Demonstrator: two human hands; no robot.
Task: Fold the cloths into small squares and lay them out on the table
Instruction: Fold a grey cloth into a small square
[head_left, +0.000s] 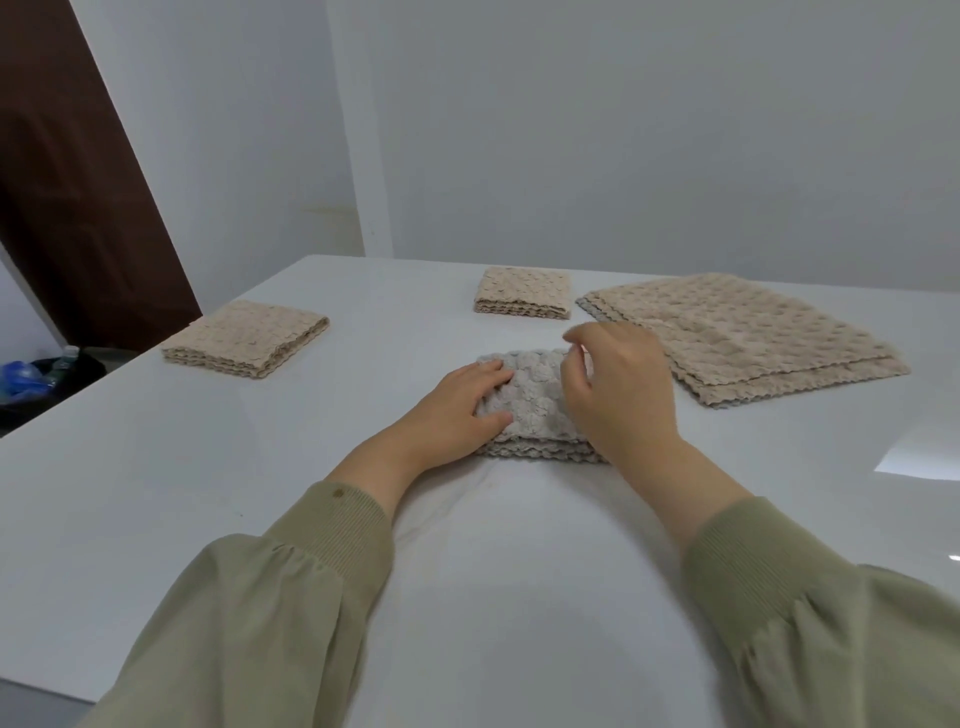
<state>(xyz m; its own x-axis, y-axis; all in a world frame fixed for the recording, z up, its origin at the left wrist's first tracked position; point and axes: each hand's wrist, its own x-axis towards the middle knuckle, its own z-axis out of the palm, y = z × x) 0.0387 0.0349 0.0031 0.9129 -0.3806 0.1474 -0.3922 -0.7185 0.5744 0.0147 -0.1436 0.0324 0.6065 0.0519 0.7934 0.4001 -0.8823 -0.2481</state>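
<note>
left hand (457, 410) flat on cloth (535, 397), right hand (618, 395) arched

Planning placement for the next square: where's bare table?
Bare: gap between left folded square and back folded square; table near-left; strip in front of unfolded stack. Crowded: from grey cloth to back square and stack.

Dark brown door (67, 171) at far left, leaning in the wide-angle view, set against a plain white wall (623, 130). Low at the left edge: blue plastic bag (21, 379) beside a capped bottle (66, 357). Both sit on something dark, unclear what.
</note>
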